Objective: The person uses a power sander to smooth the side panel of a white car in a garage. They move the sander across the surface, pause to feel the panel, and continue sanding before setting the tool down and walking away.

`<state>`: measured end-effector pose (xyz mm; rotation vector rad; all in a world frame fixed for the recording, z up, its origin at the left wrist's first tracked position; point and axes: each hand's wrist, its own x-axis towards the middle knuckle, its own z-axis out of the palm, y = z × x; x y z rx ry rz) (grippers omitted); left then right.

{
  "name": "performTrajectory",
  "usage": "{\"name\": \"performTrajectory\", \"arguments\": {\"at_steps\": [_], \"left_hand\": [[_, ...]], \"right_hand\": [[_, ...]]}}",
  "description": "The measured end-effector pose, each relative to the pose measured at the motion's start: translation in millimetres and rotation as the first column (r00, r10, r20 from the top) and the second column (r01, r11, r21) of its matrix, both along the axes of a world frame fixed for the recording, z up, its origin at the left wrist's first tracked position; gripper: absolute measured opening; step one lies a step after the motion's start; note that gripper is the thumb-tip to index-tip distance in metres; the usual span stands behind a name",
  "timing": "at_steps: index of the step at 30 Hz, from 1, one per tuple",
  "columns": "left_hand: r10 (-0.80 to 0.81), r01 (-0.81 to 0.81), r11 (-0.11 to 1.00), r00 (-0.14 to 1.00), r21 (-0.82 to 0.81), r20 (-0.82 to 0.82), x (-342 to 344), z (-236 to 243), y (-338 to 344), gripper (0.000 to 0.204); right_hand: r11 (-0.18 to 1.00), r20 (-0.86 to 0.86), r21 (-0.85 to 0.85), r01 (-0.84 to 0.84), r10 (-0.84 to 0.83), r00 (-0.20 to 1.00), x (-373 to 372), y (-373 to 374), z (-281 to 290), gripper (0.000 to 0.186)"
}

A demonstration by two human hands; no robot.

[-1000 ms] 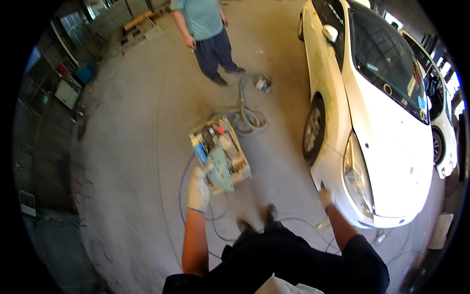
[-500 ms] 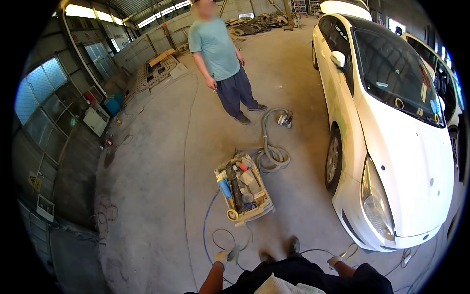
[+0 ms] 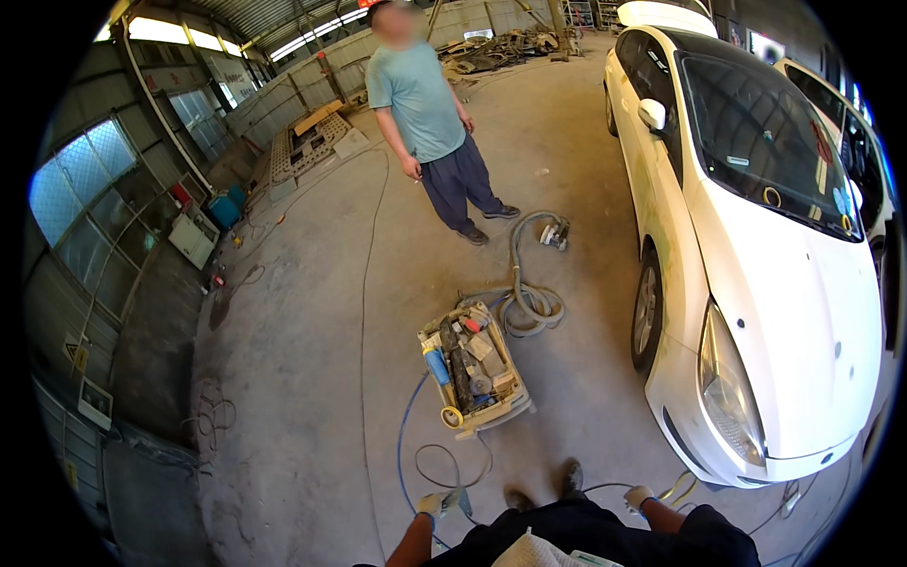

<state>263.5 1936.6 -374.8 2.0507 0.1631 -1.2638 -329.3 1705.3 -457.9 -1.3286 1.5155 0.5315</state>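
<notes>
My left hand (image 3: pixel 432 505), in a pale work glove, is low in the head view, left of my shoes. It is closed on a flat grey-green blade-like piece (image 3: pixel 461 499) that sticks out to its right; its exact kind does not show. My right hand (image 3: pixel 639 497), also gloved, hangs to the right of my shoes, near a looped yellow hose (image 3: pixel 678 488). Its fingers are too small to read, and no held thing shows. Ahead stands a wheeled tool cart (image 3: pixel 520 408) filled with a blue roll (image 3: pixel 436 366), sanding blocks (image 3: pixel 489 355) and a yellow tape ring (image 3: pixel 452 417).
A white car (image 3: pixel 784 312) with a sanded patch on its side stands at the right. A person in a teal shirt (image 3: pixel 419 99) stands beyond the cart. A grey hose (image 3: pixel 537 307) leads to a sander (image 3: pixel 555 234). Blue and dark lines (image 3: pixel 404 425) cross the floor.
The view has shifted slightly, moving the cart and person a little right in the picture. The flat piece in my left hand has turned and points lower right.
</notes>
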Motion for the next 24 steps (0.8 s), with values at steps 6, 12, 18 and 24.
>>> {"name": "performTrajectory", "arguments": {"at_steps": [6,12,18,24], "left_hand": [[0.026,-0.023,0.996,0.999,-0.080,0.029,0,-5,-13,0.016],[0.008,-0.010,0.999,0.999,0.035,0.048,2,8,-2,0.022],[0.165,-0.165,0.967,0.986,-0.197,-0.017,-9,7,-12,0.016],[-0.109,0.093,0.937,0.994,-0.336,-0.030,-48,41,-73,0.030]], "right_hand": [[0.999,-0.078,0.011,0.033,-0.032,0.996,-14,-10,-8,0.023],[0.990,-0.048,-0.029,-0.136,0.134,0.990,-5,-3,-30,0.023],[0.561,-0.109,-0.377,-0.737,0.763,0.637,19,-23,-51,0.017],[0.860,0.384,-0.422,-0.289,0.457,0.802,138,-53,5,0.022]]}}
